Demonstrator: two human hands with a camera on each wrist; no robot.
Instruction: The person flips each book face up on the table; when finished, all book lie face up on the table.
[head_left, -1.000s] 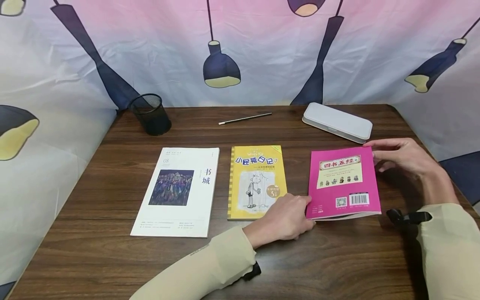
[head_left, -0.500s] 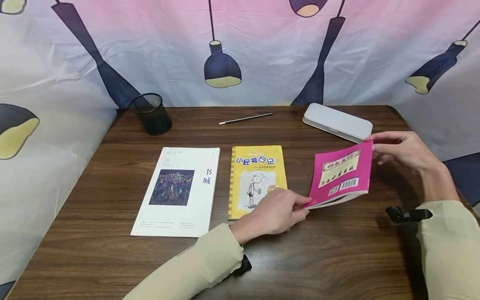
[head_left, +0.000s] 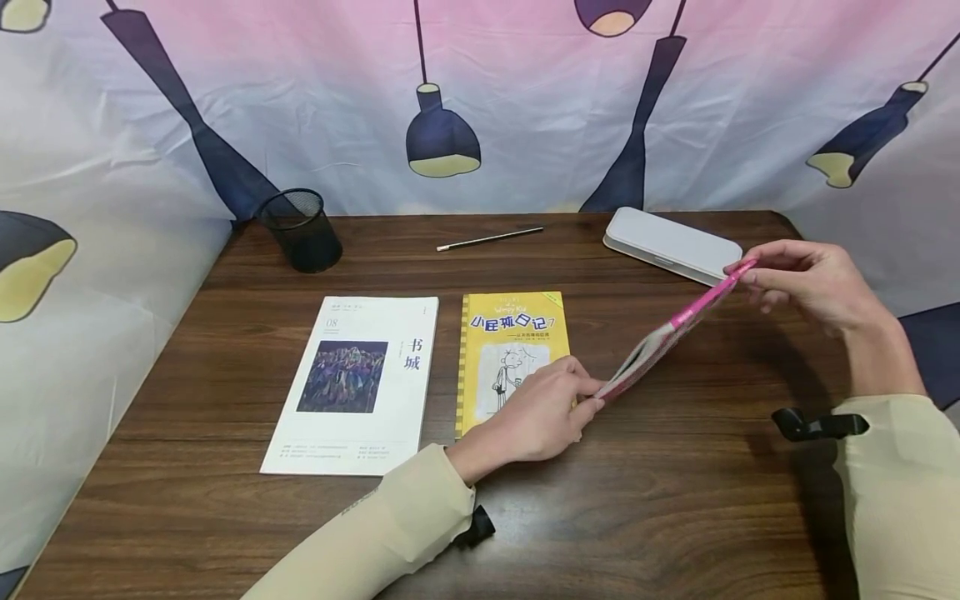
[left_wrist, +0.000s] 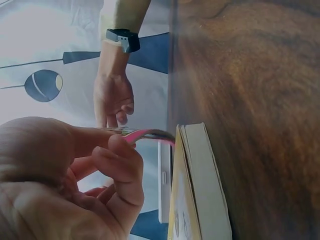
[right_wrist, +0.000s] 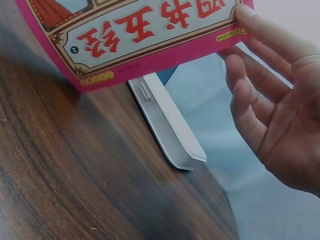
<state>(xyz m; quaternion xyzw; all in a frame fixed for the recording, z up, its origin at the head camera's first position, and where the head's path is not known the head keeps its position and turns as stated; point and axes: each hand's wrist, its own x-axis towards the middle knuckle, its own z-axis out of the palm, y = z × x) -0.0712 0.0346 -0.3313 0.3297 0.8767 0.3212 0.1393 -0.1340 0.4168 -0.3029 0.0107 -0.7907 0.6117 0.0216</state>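
A thin pink book (head_left: pixel 675 323) is tipped up nearly edge-on between both hands, its right side higher than its left. My left hand (head_left: pixel 542 408) pinches the lower left corner, over the yellow comic book (head_left: pixel 502 333). With thumb and fingers, my right hand (head_left: pixel 813 283) pinches the raised right corner near the pencil case. In the right wrist view the pink book's cover (right_wrist: pixel 150 30) shows large red characters, with the thumb (right_wrist: pixel 270 32) on its corner. The left wrist view has the yellow book (left_wrist: pixel 192 185) lying flat below my left hand (left_wrist: pixel 100 175).
Left of the yellow book lies a white book (head_left: pixel 348 383) with a dark picture. Along the back of the wooden table (head_left: pixel 187 500) are a black mesh pen holder (head_left: pixel 307 233), a pencil (head_left: pixel 491 238) and a white pencil case (head_left: pixel 671 243). A printed cloth (head_left: pixel 525 100) hangs behind.
The pink book has gone from lying nearly flat, back cover up, to standing nearly edge-on. My right hand has risen with its corner; my left hand has shifted left and slightly up.
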